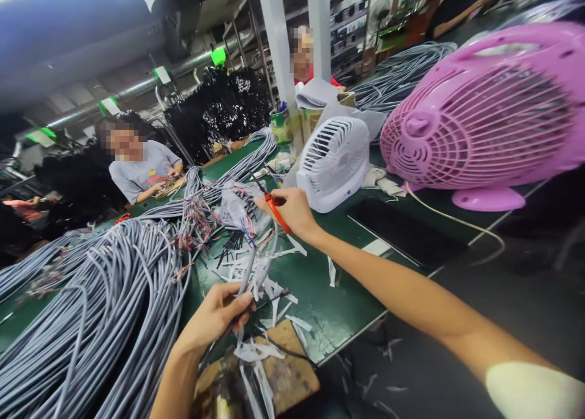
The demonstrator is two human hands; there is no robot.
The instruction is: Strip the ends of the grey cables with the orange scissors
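Note:
My left hand (218,314) is closed in a pinch on a grey cable (247,271) near the table's front edge, the cable running up toward the middle. My right hand (292,211) is stretched out over the green table (320,285) and gripped round a red-handled cutting tool (276,212), close to the bared coloured wire ends (244,227) of the cable bundle. White paper strips (278,297) lie scattered between the two hands.
A big heap of grey cables (100,303) fills the left. A small white fan (333,162) and a large pink fan (489,111) stand at the right, a dark flat slab (406,231) before them. Two other people sit at the far side. Cardboard (283,370) lies at the front edge.

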